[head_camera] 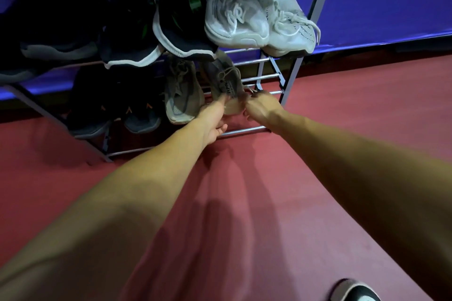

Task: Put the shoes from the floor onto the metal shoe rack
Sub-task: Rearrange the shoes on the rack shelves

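The shoe [226, 80] sits toe-in on the lower shelf of the rack [244, 130], beside its mate [182, 95]. The left hand [214, 120] grips its heel. The right hand [261, 107] curls at the heel's other side (too blurred to tell whether it pinches). It looks light, with a soft knit upper, so the firmer heel and sole are the best places to hold it.

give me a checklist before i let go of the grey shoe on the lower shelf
1. Both hands on the grey shoe: ok, left hand and right hand hold its heel end.
2. Shoe settled on the rack bars: cannot tell, the hands cover the heel.
3. Its mate beside it: ok, on its left.
4. All shoes off the floor: not ok, one dark shoe lies there.
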